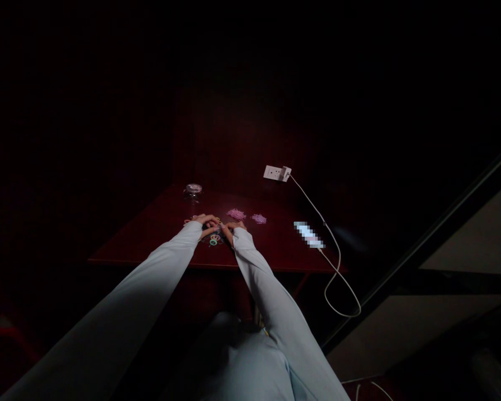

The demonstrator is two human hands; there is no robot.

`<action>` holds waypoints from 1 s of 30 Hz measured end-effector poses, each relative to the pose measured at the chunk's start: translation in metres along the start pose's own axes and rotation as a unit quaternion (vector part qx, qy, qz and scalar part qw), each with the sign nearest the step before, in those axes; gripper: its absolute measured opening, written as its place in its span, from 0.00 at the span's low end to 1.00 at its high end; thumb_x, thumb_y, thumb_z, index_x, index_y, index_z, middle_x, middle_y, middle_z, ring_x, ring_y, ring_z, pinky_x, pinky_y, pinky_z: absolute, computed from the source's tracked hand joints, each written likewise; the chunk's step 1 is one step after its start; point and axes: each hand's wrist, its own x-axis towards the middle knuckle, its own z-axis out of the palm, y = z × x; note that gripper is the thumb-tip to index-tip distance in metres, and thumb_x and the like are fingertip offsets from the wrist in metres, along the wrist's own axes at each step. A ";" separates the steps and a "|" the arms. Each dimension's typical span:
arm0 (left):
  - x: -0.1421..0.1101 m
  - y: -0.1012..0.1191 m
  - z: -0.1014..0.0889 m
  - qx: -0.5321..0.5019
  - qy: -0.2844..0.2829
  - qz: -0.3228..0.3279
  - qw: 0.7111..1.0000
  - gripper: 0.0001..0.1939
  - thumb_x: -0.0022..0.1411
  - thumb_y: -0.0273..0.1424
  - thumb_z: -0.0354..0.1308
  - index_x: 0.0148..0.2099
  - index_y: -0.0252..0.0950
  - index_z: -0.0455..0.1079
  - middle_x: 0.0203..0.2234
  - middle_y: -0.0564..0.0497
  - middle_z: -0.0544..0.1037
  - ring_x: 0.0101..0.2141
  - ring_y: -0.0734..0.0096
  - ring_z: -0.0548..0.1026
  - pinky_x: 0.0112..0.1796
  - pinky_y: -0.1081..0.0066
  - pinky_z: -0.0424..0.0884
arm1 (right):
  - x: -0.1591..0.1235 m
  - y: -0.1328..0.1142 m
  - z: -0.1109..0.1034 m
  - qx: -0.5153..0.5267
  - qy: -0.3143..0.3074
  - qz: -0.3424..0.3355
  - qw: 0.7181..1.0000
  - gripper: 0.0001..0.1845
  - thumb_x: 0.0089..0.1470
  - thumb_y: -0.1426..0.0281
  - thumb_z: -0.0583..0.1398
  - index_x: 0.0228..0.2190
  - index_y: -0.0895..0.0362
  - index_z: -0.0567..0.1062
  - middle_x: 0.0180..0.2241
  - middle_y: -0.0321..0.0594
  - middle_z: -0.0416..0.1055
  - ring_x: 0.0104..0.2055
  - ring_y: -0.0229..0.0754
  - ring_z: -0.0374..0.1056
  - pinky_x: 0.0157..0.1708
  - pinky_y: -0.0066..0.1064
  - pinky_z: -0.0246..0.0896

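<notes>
Both my hands rest close together near the front of a dark red table (158, 234). My left hand (207, 224) has its fingers curled over small coloured rings (214, 240) lying on the tabletop. My right hand (232, 228) is bent in towards the left one, fingertips meeting it over the same small pieces. Whatever they pinch is too small and dim to name. Both arms wear pale long sleeves.
Two small pink heaps (236, 214) (259, 219) lie just beyond my hands. A small round jar (192, 190) stands at the back left. A lit phone (309, 234) lies at the right, its white cable (338, 262) running to a wall socket (276, 172). The room is very dark.
</notes>
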 end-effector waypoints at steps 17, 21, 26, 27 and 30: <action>0.002 0.000 0.001 0.002 -0.018 0.040 0.999 0.12 0.62 0.40 0.64 0.46 0.42 0.76 0.33 0.53 0.85 0.38 0.61 0.78 0.43 0.66 0.72 | 0.001 0.000 0.001 0.009 -0.019 -0.020 1.000 0.16 0.72 0.56 0.54 0.41 0.47 0.78 0.38 0.35 0.75 0.45 0.43 0.66 0.47 0.31 0.60; 0.002 0.002 0.000 0.006 -0.010 0.044 0.999 0.12 0.63 0.39 0.63 0.46 0.41 0.77 0.34 0.52 0.85 0.37 0.62 0.78 0.44 0.65 0.72 | 0.003 0.005 0.003 0.028 -0.010 -0.030 0.999 0.13 0.70 0.59 0.56 0.37 0.49 0.78 0.37 0.35 0.75 0.43 0.43 0.66 0.47 0.31 0.60; 0.004 -0.002 0.004 0.008 -0.007 0.051 0.999 0.12 0.62 0.40 0.63 0.45 0.41 0.76 0.32 0.53 0.84 0.34 0.64 0.77 0.43 0.65 0.72 | 0.009 0.013 0.007 0.061 0.023 -0.046 0.997 0.11 0.66 0.63 0.57 0.33 0.51 0.76 0.36 0.35 0.74 0.43 0.43 0.66 0.49 0.31 0.61; 0.004 -0.003 0.004 0.007 -0.006 0.049 0.999 0.12 0.62 0.41 0.63 0.45 0.41 0.76 0.32 0.53 0.84 0.34 0.64 0.76 0.43 0.65 0.72 | 0.010 0.015 0.008 0.068 0.029 -0.045 0.996 0.11 0.66 0.64 0.57 0.33 0.51 0.76 0.35 0.35 0.74 0.43 0.43 0.66 0.50 0.32 0.61; 0.003 -0.004 0.004 0.020 0.005 0.030 0.999 0.12 0.62 0.41 0.62 0.44 0.42 0.78 0.33 0.53 0.84 0.34 0.65 0.76 0.42 0.66 0.70 | 0.016 0.021 0.012 0.094 0.047 -0.037 0.994 0.11 0.65 0.62 0.57 0.32 0.51 0.76 0.35 0.36 0.75 0.42 0.43 0.67 0.49 0.32 0.62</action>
